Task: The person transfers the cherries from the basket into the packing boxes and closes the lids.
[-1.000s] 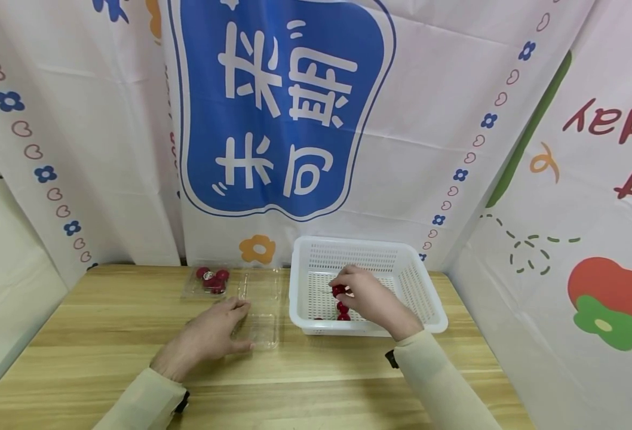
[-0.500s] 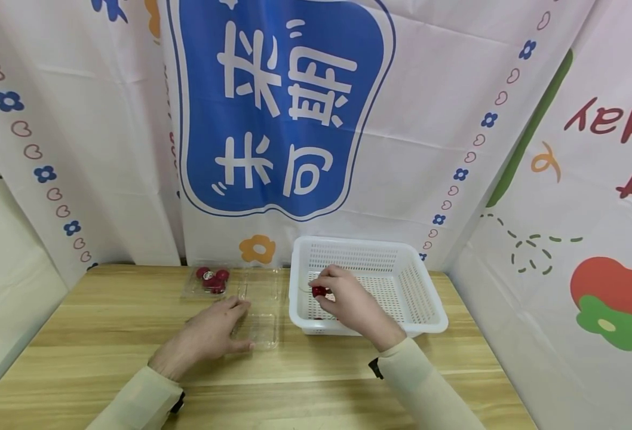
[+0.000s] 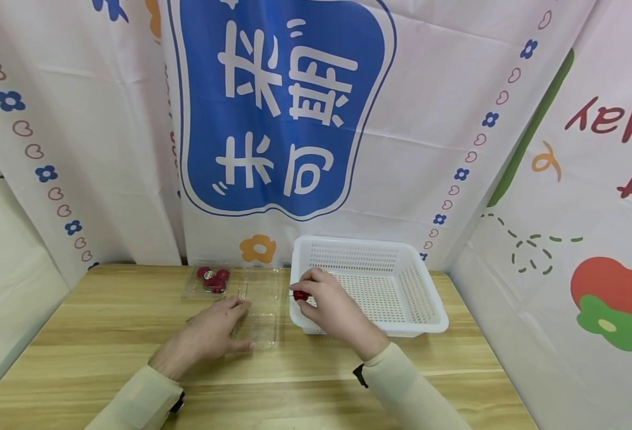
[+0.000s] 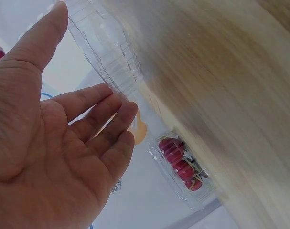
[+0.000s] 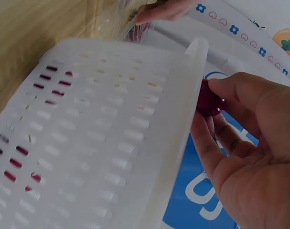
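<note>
My right hand [image 3: 334, 307] pinches a dark red cherry [image 5: 209, 100] between thumb and fingers, just above the left rim of a white plastic basket [image 3: 438, 319]. Through the basket's slots in the right wrist view, more red cherries [image 5: 16, 163] show inside; the head view hides them behind my hand and the near wall. An opened clear plastic clamshell box [image 3: 262, 328] lies left of the basket. My left hand [image 3: 208, 335] rests at its left edge, fingers loosely extended, holding nothing. No fruit shows in that box.
A second clear box [image 3: 187, 291] with several cherries [image 3: 216, 283] inside stands at the back, left of the opened one. The wooden table [image 3: 273, 388] ends at a printed curtain [image 3: 413, 119] behind and on both sides.
My right hand has moved left from over the basket's middle to its left rim, carrying the cherry. My left hand and the boxes have stayed put.
</note>
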A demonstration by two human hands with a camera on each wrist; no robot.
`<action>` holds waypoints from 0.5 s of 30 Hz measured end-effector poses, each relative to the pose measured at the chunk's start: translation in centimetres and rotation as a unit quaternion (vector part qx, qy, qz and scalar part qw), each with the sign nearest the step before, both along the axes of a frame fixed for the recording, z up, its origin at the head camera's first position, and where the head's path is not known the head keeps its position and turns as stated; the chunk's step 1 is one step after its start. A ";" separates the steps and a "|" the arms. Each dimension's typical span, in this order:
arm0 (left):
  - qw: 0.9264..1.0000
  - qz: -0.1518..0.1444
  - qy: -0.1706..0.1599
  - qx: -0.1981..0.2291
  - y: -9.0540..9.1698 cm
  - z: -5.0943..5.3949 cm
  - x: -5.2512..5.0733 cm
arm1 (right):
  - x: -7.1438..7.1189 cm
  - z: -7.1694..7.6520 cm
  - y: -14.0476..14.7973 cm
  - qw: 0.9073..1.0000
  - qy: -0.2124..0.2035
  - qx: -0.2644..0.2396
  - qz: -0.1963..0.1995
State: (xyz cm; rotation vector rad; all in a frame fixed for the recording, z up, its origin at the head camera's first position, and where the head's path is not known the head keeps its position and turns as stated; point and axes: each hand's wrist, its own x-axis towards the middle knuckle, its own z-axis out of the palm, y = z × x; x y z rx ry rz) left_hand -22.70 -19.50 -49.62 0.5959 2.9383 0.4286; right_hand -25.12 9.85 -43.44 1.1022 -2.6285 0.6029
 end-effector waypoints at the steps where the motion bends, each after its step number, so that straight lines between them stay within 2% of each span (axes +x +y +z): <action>1: 1.000 -0.001 0.000 0.001 0.0 0.0 0.0 | 0.1 -0.1 -0.2 1.000 0.005 0.001 0.003; 4: 1.000 -0.003 -0.001 0.002 0.0 0.0 0.0 | 0.2 -0.2 -0.9 1.000 0.018 0.006 0.012; 10: 1.000 -0.003 -0.001 0.003 0.0 0.1 -0.1 | 0.6 -0.5 -2.3 1.000 0.009 0.016 0.020; 15: 1.000 -0.006 0.001 0.005 -0.1 0.1 0.0 | 1.1 -1.0 -3.6 0.998 0.023 0.054 0.015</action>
